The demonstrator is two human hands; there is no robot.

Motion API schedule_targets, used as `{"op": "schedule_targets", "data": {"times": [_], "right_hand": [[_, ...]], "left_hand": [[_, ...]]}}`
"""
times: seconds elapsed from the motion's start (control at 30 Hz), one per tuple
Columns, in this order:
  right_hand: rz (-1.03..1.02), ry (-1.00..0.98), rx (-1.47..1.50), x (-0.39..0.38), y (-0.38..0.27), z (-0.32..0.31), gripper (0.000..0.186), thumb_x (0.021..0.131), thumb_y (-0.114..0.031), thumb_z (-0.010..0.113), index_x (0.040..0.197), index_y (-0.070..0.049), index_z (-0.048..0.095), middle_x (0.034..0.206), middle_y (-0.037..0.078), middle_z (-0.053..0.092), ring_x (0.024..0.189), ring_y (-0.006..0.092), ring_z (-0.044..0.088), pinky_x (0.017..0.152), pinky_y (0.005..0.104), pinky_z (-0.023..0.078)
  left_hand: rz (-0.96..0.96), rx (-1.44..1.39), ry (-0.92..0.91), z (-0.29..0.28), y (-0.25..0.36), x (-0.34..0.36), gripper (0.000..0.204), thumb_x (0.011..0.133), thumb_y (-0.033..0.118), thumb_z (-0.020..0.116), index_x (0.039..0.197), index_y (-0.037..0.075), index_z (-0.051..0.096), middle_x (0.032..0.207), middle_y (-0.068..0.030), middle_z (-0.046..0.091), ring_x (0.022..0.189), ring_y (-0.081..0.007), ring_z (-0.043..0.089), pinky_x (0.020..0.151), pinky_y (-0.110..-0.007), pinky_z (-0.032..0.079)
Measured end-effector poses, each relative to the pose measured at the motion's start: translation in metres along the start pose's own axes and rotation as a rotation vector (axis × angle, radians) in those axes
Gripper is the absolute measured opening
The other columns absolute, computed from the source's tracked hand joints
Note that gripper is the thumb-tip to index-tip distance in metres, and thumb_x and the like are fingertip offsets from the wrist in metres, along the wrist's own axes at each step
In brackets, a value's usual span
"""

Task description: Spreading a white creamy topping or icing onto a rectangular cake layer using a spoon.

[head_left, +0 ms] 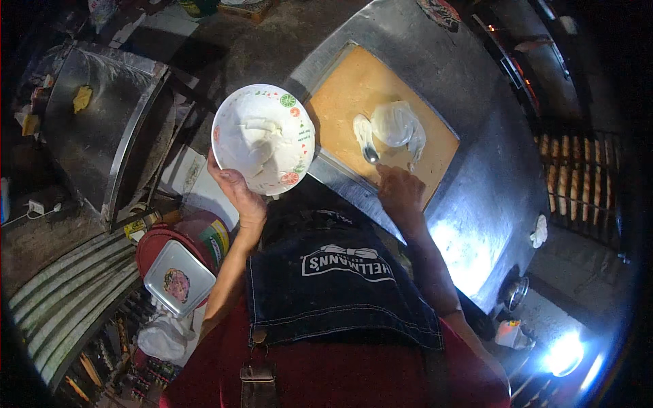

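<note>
My left hand [239, 194] grips the near left edge of a white bowl [304, 146] with a fruit-printed rim, tilted so its inside shows. White cream [252, 132] coats that inside, with a scooped hollow in the middle. My right hand [401, 192] is closed, fingers down, around what looks like the handle of a metal spoon [371, 154]; the handle is mostly hidden. White cream clings to the spoon's bowl. Under it, a square steel basin holds tan liquid [347, 76], where a pale, glossy white mass [393, 124] lies beside the spoon.
A broad steel counter [476, 170] surrounds the basin. At left stands a metal stand [102, 115] with a yellow scrap on it. Below it, a red bucket [160, 238] carries a metal tray [170, 299]. Rows of long browned pieces [575, 170] lie on a rack at far right, below glowing red elements.
</note>
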State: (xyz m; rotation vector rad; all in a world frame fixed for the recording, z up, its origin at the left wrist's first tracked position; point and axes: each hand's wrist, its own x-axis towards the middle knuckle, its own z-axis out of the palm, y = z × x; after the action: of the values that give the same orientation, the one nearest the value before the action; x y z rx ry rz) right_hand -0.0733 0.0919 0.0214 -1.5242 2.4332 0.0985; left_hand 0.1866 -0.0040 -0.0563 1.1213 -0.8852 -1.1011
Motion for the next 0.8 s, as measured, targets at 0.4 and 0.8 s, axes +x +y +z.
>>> {"op": "schedule_targets", "data": {"times": [0.4,0.8], "right_hand": [[0.105,0.011,0.716,-0.013,0.057,0.047,0.028,0.099,-0.022,0.059,0.121,-0.012,0.073,0.108,0.012,0.076,0.104,0.0217,0.071,0.092,0.0369,0.053],[-0.004,-0.063,0.331,-0.032,0.095,0.018,0.026,0.096,-0.027,0.061,0.116,-0.016,0.074,0.098,0.012,0.076,0.088,0.0308,0.073,0.081,0.0428,0.056]], "left_hand": [[-0.049,-0.086,-0.161,0.028,0.0,0.025,0.083,0.099,0.067,0.043,0.149,0.001,0.03,0.142,-0.0165,0.043,0.132,-0.0251,0.044,0.112,-0.04,0.035],[-0.024,-0.066,-0.151,0.043,0.007,0.003,0.08,0.1,0.064,0.044,0.146,0.0,0.034,0.142,-0.0164,0.046,0.13,-0.0248,0.047,0.111,-0.039,0.037]]}}
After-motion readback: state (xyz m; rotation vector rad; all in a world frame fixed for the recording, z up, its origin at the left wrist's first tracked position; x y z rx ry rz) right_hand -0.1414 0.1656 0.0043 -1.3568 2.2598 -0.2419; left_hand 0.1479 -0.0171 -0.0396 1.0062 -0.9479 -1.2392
